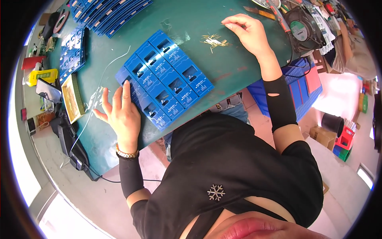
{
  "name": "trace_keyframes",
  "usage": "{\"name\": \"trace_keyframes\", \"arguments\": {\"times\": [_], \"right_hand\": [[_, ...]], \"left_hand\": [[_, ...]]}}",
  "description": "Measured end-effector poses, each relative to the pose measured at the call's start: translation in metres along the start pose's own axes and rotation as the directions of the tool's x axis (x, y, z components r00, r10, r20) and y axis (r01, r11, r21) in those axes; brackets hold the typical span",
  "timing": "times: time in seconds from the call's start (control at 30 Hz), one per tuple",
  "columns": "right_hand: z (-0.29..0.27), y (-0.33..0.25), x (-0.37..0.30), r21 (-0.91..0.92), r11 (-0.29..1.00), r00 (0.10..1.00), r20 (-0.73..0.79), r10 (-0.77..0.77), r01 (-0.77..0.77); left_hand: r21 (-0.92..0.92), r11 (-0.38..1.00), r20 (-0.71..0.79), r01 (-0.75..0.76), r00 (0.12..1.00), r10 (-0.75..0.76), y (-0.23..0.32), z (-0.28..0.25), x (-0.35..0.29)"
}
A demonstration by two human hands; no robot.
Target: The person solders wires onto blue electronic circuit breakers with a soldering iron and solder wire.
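Note:
A blue circuit board panel (175, 71) with rows of dark cutouts lies at a slant on the green table in front of me. My left hand (124, 115) is open, its fingers spread, with the index fingertip resting on the panel's left edge. To the right of the panel is a small loose pile of thin gold-coloured pins (215, 42). Beyond that pile, my right hand (248, 35) hovers with thumb and index finger pinched together. Whatever sits between those fingertips is too small to make out.
Stacked blue panels (109, 16) stand at the far left, with another blue panel (73, 53) nearer. A shallow yellow-edged tray (73, 97) and a pale thin cable (104, 73) lie left. A black fan (303, 31) is at right; blue bins (292, 89) stand below the table edge.

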State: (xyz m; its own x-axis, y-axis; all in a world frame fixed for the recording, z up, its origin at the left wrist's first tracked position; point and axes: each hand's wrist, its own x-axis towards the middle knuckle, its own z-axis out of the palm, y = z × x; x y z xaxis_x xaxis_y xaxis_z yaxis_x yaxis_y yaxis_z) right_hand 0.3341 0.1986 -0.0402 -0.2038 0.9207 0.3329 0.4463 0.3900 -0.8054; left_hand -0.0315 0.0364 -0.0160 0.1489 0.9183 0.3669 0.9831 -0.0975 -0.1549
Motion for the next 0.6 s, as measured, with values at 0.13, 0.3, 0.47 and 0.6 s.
{"name": "trace_keyframes", "arguments": {"times": [0.13, 0.3, 0.47, 0.6], "right_hand": [[-0.0032, 0.0009, 0.0004, -0.003, 1.0, 1.0, 0.008, -0.006, 0.006], [-0.0041, -0.0016, -0.0008, -0.016, 0.995, 0.995, 0.011, 0.102, -0.101], [-0.0017, -0.006, 0.0007, 0.08, 0.992, 0.994, -0.039, 0.105, -0.102], [-0.004, -0.0038, 0.001, 0.127, 0.991, 0.992, -0.112, 0.065, -0.051]], "left_hand": [[-0.045, 0.998, -0.031, 0.035, 0.999, -0.036, 0.0026, -0.001, 0.0027], [-0.043, 0.999, 0.013, 0.008, 1.0, -0.007, -0.0005, 0.001, 0.0005], [-0.076, 0.996, 0.043, 0.035, 0.999, -0.032, -0.0032, 0.0018, -0.0002], [-0.091, 0.995, 0.029, 0.047, 0.999, -0.044, -0.0048, 0.0011, 0.0012]]}}
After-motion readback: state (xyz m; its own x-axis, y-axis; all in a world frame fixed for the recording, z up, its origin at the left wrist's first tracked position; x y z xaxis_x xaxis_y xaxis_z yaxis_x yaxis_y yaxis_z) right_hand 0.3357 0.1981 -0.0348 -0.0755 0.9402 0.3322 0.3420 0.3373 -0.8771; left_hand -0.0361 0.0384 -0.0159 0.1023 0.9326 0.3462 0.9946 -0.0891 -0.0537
